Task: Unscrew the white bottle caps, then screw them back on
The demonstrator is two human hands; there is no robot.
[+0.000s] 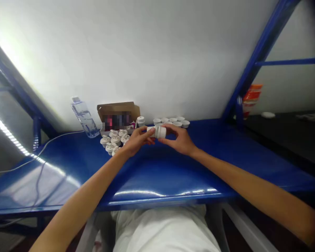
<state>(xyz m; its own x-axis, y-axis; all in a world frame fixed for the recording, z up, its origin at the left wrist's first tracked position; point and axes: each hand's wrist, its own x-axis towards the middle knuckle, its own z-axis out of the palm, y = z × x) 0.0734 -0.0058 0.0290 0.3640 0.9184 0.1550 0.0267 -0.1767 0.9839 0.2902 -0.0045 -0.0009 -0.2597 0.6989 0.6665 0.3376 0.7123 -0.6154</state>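
Both hands meet over the middle of the blue table (152, 175). Between them is a small white cylindrical part (159, 132), held sideways above the table. My left hand (136, 140) grips its left end with fingers and thumb. My right hand (180, 140) grips its right end. A cluster of several white round parts (114, 140) lies on the table just left of my left hand. Another row of several white parts (173, 121) stands behind my right hand, by the wall.
An open cardboard box (118, 117) stands at the back against the white wall, with a white cylinder (140, 121) beside it. A clear plastic water bottle (84, 117) leans at the back left. A white cable (42, 150) crosses the table's left side. A blue frame post (254, 59) rises at right.
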